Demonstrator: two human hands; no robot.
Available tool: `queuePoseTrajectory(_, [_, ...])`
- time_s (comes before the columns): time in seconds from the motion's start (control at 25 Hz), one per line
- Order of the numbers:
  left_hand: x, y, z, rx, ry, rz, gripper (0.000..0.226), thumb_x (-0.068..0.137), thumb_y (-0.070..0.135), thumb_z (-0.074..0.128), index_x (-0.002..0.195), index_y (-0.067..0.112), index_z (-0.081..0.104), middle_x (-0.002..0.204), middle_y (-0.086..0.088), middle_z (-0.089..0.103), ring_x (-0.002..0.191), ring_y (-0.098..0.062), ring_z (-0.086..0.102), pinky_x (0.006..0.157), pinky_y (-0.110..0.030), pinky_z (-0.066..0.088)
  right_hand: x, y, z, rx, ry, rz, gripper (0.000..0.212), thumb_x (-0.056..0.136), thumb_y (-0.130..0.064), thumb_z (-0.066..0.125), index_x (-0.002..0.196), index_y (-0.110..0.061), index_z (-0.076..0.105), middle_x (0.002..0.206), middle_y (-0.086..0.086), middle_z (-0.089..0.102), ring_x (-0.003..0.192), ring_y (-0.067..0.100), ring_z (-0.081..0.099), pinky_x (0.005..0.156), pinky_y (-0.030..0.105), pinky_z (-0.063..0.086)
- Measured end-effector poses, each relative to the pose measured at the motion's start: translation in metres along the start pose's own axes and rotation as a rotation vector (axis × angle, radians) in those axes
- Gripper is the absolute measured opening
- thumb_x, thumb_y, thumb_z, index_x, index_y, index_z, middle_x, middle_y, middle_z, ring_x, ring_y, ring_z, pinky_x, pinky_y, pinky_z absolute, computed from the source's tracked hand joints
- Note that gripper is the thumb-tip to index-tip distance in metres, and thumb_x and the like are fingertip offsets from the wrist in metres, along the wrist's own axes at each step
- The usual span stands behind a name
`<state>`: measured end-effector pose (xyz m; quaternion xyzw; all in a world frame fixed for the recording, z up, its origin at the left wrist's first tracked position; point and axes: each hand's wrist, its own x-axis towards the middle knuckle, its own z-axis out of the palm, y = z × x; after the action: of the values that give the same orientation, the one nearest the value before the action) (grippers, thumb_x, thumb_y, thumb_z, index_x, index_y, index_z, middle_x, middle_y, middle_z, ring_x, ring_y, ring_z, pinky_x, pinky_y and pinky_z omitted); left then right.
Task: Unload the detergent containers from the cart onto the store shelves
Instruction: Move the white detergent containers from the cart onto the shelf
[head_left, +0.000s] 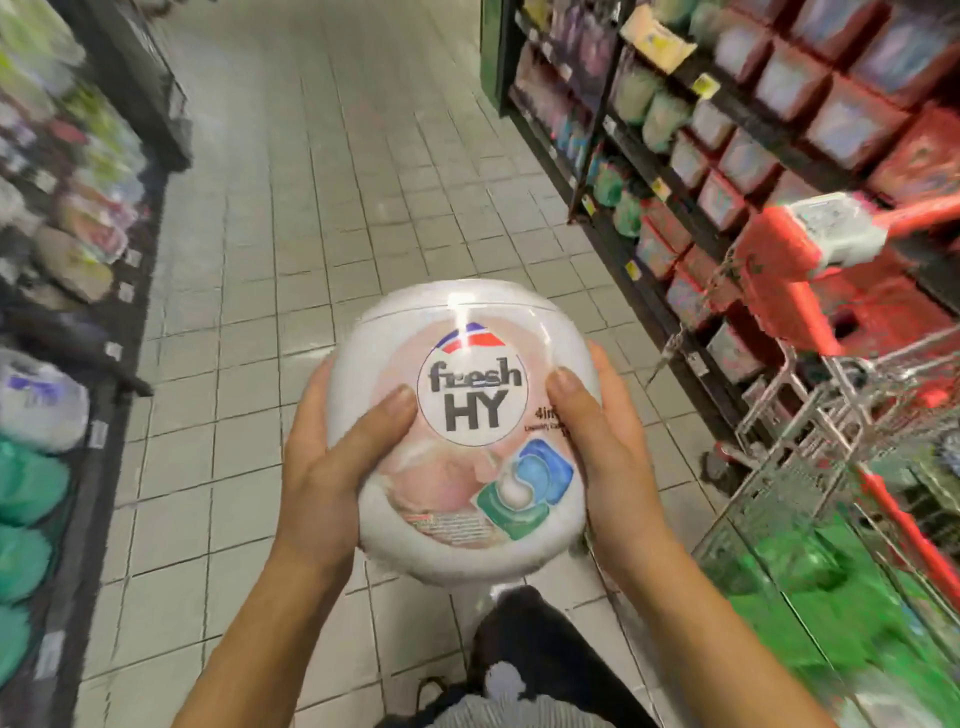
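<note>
A round white detergent container (462, 467) with a pink label reading "fresh HY" is held in front of me over the tiled aisle floor. My left hand (332, 457) grips its left side with the thumb across the label. My right hand (608, 447) grips its right side, thumb on the front. The wire shopping cart (810, 467) with a red handle stands at my right, and blurred green packs lie inside it. Store shelves (727, 156) with boxes and tubs run along the right.
Another shelf run (78, 260) with bags and green packs lines the left side. The grey tiled aisle floor (337, 182) stretches ahead between the two shelf runs. My dark trouser leg (519, 649) shows below the container.
</note>
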<state>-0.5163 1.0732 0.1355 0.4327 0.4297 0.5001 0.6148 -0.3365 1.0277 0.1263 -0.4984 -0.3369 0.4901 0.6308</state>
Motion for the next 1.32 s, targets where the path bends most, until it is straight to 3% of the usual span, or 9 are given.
queuePoseTrajectory(0.12, [0.064,0.000,0.006,-0.001,-0.077,-0.029,0.066,0.062,0.039,0.075,0.123,0.018,0.059,0.104,-0.009,0.073,0.087,-0.026,0.073,0.062,-0.030,0.057,0.056,-0.003,0.008,-0.005,0.053,-0.010,0.051,0.079,-0.047,0.066,0.122,-0.022,0.056,0.110,0.016,0.068,0.098,0.036,0.067,0.083,0.050,0.055])
queuePoseTrajectory(0.44, [0.289,0.030,0.078,0.026,-0.245,-0.008,0.068,0.059,0.041,0.077,0.121,0.022,0.060,0.105,-0.008,0.073,0.089,-0.028,0.073,0.063,-0.033,0.057,0.259,-0.043,-0.006,0.024,0.182,-0.142,0.044,0.075,-0.046,0.067,0.116,-0.031,0.060,0.104,0.006,0.071,0.091,0.024,0.070,0.074,0.035,0.057])
queuePoseTrajectory(0.56, [0.360,0.041,0.118,0.016,-0.343,-0.007,0.068,0.059,0.038,0.077,0.122,0.020,0.059,0.104,-0.010,0.073,0.087,-0.027,0.073,0.061,-0.032,0.057,0.319,-0.066,-0.019,0.032,0.271,-0.204,0.048,0.075,-0.044,0.067,0.120,-0.027,0.059,0.104,0.006,0.071,0.091,0.023,0.070,0.072,0.033,0.057])
queuePoseTrajectory(0.88, [0.522,0.034,0.251,0.002,-0.738,-0.079,0.075,0.062,0.036,0.077,0.130,0.013,0.054,0.117,-0.020,0.067,0.102,-0.042,0.066,0.080,-0.054,0.056,0.438,-0.104,-0.080,0.068,0.619,-0.377,0.054,0.074,-0.043,0.068,0.122,-0.020,0.058,0.108,0.012,0.069,0.090,0.025,0.070,0.070,0.034,0.056])
queuePoseTrajectory(1.12, [0.605,0.060,0.385,-0.062,-1.095,-0.001,0.067,0.062,0.037,0.076,0.125,0.023,0.060,0.116,-0.011,0.070,0.103,-0.032,0.068,0.076,-0.041,0.059,0.501,-0.175,-0.131,0.012,0.861,-0.627,0.052,0.075,-0.042,0.069,0.122,-0.020,0.058,0.107,0.009,0.070,0.090,0.024,0.071,0.068,0.030,0.056])
queuePoseTrajectory(1.32, [0.626,0.091,0.498,-0.145,-1.308,0.071,0.073,0.064,0.039,0.073,0.132,0.018,0.054,0.121,-0.012,0.067,0.109,-0.034,0.065,0.088,-0.052,0.054,0.525,-0.248,-0.183,-0.036,0.992,-0.814,0.053,0.072,-0.040,0.070,0.119,-0.019,0.059,0.108,0.009,0.070,0.095,0.024,0.068,0.075,0.034,0.054])
